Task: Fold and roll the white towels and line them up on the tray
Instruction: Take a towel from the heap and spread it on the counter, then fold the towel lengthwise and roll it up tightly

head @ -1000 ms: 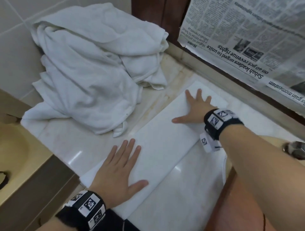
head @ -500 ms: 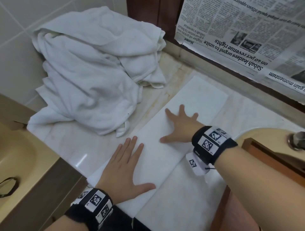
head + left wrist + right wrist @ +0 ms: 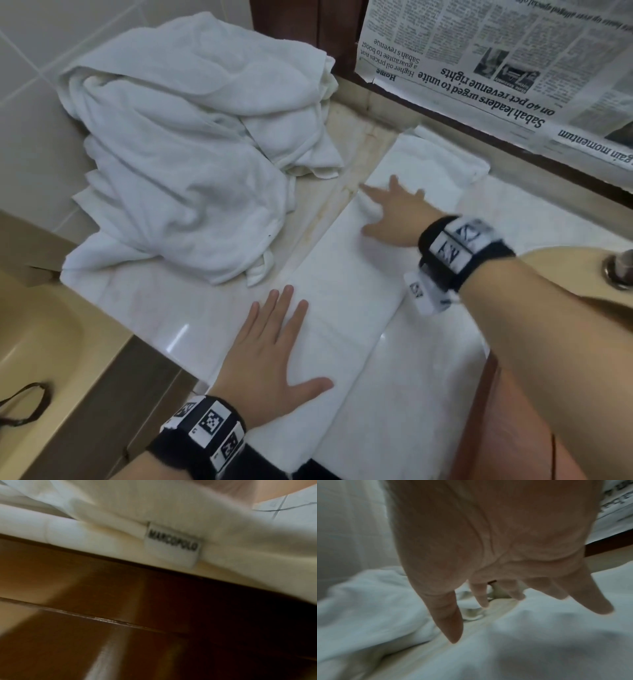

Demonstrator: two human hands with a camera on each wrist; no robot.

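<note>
A white towel [image 3: 346, 291], folded into a long strip, lies diagonally on the marble counter [image 3: 144, 308]. My left hand [image 3: 274, 342] presses flat on its near end with the fingers spread. My right hand [image 3: 390, 212] rests on the strip's far half, fingers straight and spread, and the cloth is slightly bunched by the fingertips. In the right wrist view, the right hand [image 3: 505, 608] hovers fingers-down over the white towel [image 3: 539, 635]. The left wrist view shows the towel's hem and its label [image 3: 171, 545]. I see no tray.
A heap of unfolded white towels [image 3: 191, 154] fills the counter's back left, close to the strip. A newspaper [image 3: 496, 61] hangs on the back wall. Beige basins sit at the left [image 3: 37, 342] and at the right, with a tap [image 3: 620, 267]. A brown cabinet front [image 3: 154, 628] is below.
My right hand slid from the strip's far end back toward its middle, and the cloth by its fingers is now rumpled. The left hand stayed pressed on the near end.
</note>
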